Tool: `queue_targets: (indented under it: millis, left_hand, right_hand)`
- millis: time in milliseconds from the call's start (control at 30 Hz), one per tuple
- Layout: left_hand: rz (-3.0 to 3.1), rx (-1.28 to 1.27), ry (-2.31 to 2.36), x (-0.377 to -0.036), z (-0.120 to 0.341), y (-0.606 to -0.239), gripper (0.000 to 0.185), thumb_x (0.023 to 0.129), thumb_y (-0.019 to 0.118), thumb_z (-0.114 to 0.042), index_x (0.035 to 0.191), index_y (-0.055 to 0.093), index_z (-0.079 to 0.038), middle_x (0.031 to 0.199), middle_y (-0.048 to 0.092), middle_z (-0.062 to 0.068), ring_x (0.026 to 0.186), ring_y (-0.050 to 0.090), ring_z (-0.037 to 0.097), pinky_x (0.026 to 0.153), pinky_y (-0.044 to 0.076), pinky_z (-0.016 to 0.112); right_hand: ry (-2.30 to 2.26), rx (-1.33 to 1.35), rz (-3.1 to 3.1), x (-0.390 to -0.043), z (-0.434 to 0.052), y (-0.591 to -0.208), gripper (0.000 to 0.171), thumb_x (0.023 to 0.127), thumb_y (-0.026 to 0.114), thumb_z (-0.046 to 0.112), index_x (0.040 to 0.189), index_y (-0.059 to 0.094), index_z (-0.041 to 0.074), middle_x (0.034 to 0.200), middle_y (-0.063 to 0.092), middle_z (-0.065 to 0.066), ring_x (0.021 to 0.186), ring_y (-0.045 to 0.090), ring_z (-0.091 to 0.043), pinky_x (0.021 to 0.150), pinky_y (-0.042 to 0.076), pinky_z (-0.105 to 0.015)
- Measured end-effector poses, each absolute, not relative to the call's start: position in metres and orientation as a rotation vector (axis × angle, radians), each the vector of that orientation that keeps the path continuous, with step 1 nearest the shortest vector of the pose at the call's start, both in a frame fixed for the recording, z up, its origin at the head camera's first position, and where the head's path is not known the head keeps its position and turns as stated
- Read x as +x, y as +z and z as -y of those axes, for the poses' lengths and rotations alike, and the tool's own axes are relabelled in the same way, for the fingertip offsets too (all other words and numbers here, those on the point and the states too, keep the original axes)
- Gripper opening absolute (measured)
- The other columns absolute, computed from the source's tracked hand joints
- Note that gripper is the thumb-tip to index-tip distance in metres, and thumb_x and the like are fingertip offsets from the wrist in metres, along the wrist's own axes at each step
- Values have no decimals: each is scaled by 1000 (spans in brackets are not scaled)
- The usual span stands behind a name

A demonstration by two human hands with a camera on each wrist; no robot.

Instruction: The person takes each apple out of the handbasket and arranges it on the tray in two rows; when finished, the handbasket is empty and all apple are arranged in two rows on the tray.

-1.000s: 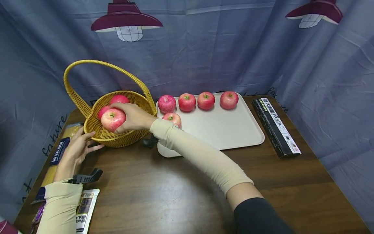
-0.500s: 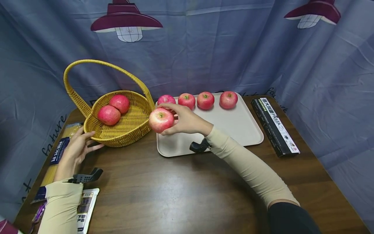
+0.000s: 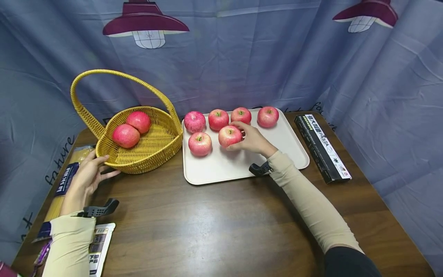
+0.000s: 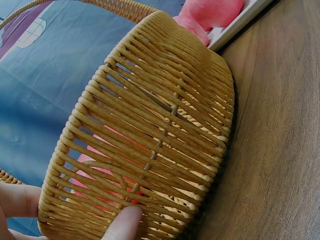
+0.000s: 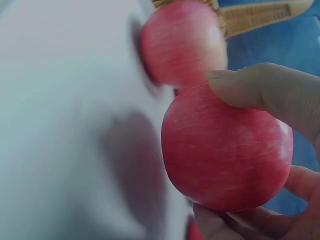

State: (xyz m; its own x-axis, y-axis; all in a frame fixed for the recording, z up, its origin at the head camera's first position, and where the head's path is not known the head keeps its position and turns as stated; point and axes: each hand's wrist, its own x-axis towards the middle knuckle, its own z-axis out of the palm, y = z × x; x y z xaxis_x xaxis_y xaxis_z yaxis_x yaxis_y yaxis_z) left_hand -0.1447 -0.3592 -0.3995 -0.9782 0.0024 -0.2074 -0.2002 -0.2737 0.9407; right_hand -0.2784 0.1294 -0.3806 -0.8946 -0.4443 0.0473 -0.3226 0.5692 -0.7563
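Observation:
My right hand point(image 3: 255, 141) grips a red apple point(image 3: 229, 136) between thumb and fingers over the white tray point(image 3: 204, 172). In the right wrist view a shadow lies apart from this apple point(image 5: 227, 150), so it hangs slightly above the tray. To its left, another apple point(image 3: 200, 144) sits on the tray, and several more line the far edge, including one apple point(image 3: 268, 117) at the right. My left hand point(image 3: 84, 177) pinches the near left rim of the yellow woven basket point(image 3: 152, 161), thumb outside. Two apples point(image 3: 126, 135) lie inside the basket.
Right of the tray lies a black pasta box point(image 3: 323, 148). A spaghetti packet point(image 3: 65, 181) runs along the table's left edge, beside my left arm. A white pouch point(image 3: 100, 248) is partly under the left sleeve. A blue curtain point(image 3: 221, 57) hangs behind the table.
My right hand has carried the apple out from over the basket, rightward, and lowered it towards the tray beside another apple. The left hand has stayed on the basket rim.

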Motion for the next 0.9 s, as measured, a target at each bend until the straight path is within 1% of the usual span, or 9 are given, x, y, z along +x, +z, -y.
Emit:
queue_targets:
  millis: [67,233,400,500,600,700,767,900]
  left_hand:
    - [-1814,-258,2389,-145,359,-400,77,106,49,-14,163,-3,-16,104,62,-14,92,70,2,70,66,32]
    - [-1837,-270,2364,-145,359,-403,77,106,48,-15,163,-3,-16,104,61,-15,93,69,1,71,66,32]
    - [-1826,-258,2377,-143,360,-404,77,106,48,-14,163,-4,-15,104,63,-15,93,69,2,70,66,31]
    - [-1814,-256,2392,-142,361,-403,78,106,48,-13,163,-5,-15,104,63,-15,93,69,2,70,66,31]
    - [-1813,-259,2394,-141,361,-403,78,106,48,-13,163,-5,-15,104,63,-15,93,69,2,70,66,31]
    - [-1821,-253,2381,-142,361,-402,78,106,48,-14,163,-5,-14,105,62,-15,93,69,1,70,66,31]
    - [-1815,-248,2383,-144,361,-402,77,106,48,-13,163,-5,-14,105,62,-14,93,69,2,71,66,32]
    - [-1815,-237,2384,-147,361,-400,78,106,48,-13,163,-5,-15,106,61,-13,94,69,2,71,66,31]
  right_hand:
    - [-1168,-628,-2665,-284,-130,-391,86,71,91,29,145,49,13,134,62,-13,120,57,-28,105,50,-46]
    - [-1142,-592,-2650,-291,-130,-408,87,72,90,28,147,48,15,138,60,-12,123,56,-29,107,49,-47]
    - [-1138,-618,-2623,-292,-128,-412,88,73,89,26,149,46,17,143,57,-12,129,55,-30,113,46,-49]
    - [-1100,-686,-2639,-292,-124,-409,90,73,90,27,150,44,15,145,55,-13,133,53,-30,116,43,-49]
    - [-1058,-736,-2703,-288,-121,-399,92,74,90,30,151,43,11,149,51,-14,137,50,-32,118,41,-49]
    - [-1066,-790,-2776,-276,-116,-379,87,76,88,29,149,45,6,150,51,-14,138,48,-33,119,40,-48]
    - [-1102,-862,-2791,-265,-107,-362,80,78,87,29,144,51,5,147,54,-13,136,50,-31,119,41,-45]
    - [-1148,-1090,-2689,-241,-70,-335,62,80,85,30,133,62,7,134,64,-8,127,58,-27,113,47,-42]
